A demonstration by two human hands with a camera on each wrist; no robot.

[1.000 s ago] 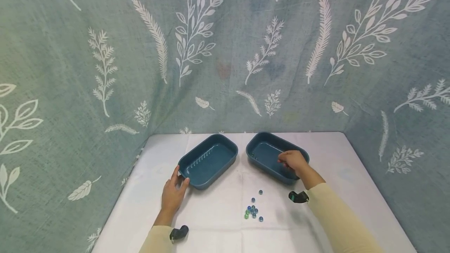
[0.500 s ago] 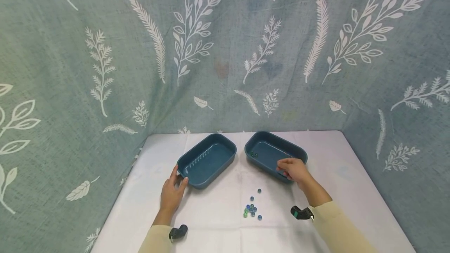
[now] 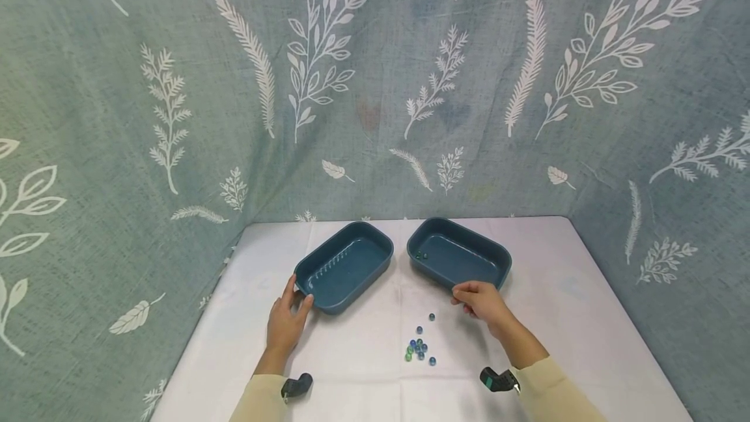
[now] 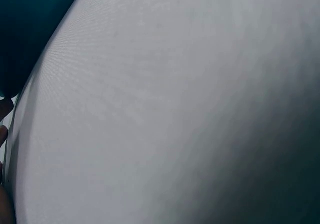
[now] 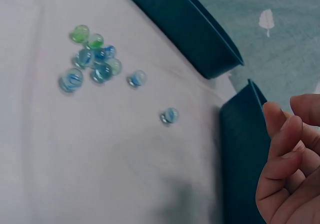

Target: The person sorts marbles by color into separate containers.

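My left hand point(image 3: 284, 325) rests at the near left corner of the left blue tray point(image 3: 344, 308), thumb and fingers spread against its rim. At the left edge of the left wrist view, its fingers point(image 4: 5, 109) show beside the tray wall point(image 4: 35, 24). My right hand point(image 3: 482, 301) hovers by the near edge of the right blue tray point(image 3: 469, 256). In the right wrist view its fingers point(image 5: 285, 139) are loosely bent, with nothing visible between them and the thumb. Two green marbles point(image 3: 421, 256) lie in the right tray's left end. Several blue and green glass marbles point(image 3: 416, 348) are clustered on the cloth.
Two blue marbles, one nearer the trays point(image 3: 431, 317) and one behind the cluster point(image 3: 419, 330), lie apart from the others. White cloth point(image 3: 351, 370) covers the table. Patterned grey-green fabric point(image 3: 375, 181) stands behind and at both sides.
My right hand has come out of the right tray toward the near side, uncovering the tray's inside. The left hand and the marbles on the cloth have stayed in place.
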